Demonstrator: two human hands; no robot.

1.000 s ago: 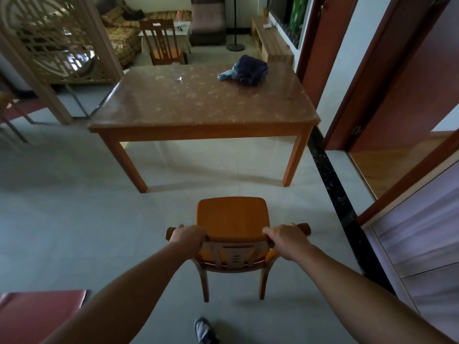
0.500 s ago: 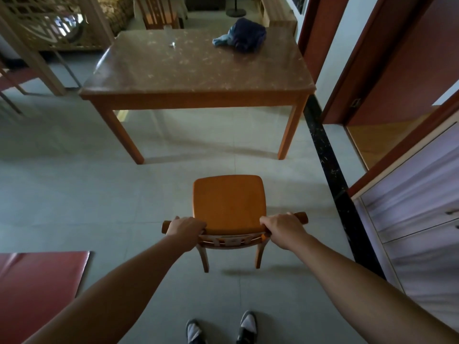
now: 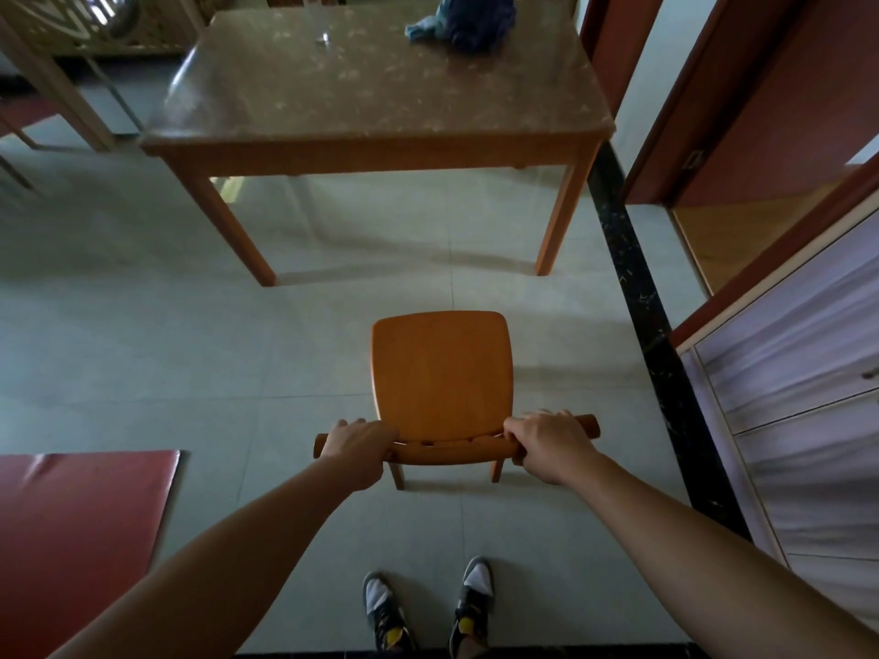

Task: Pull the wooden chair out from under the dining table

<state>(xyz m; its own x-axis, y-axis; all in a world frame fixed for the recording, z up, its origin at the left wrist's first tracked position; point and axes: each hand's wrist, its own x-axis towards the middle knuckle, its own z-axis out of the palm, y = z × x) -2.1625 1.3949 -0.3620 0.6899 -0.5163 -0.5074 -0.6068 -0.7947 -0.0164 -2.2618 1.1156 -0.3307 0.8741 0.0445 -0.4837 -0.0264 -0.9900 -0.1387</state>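
The wooden chair [image 3: 442, 368] stands upright on the tiled floor, well apart from the dining table [image 3: 371, 149], its orange seat facing the table. My left hand [image 3: 359, 447] grips the left end of the chair's top rail. My right hand [image 3: 547, 444] grips the right end of the same rail. I look almost straight down on the backrest, so its slats are mostly hidden. My two feet show on the floor just behind the chair.
A blue cloth [image 3: 468, 16] lies on the table's far right. A red mat [image 3: 71, 539] covers the floor at left. A black floor strip [image 3: 637, 297], a doorway and white drawers [image 3: 808, 397] line the right side. A lattice screen [image 3: 71, 26] stands far left.
The chair has come further back from the table and now sits level on its legs. My view has tilted down, bringing both feet into sight.
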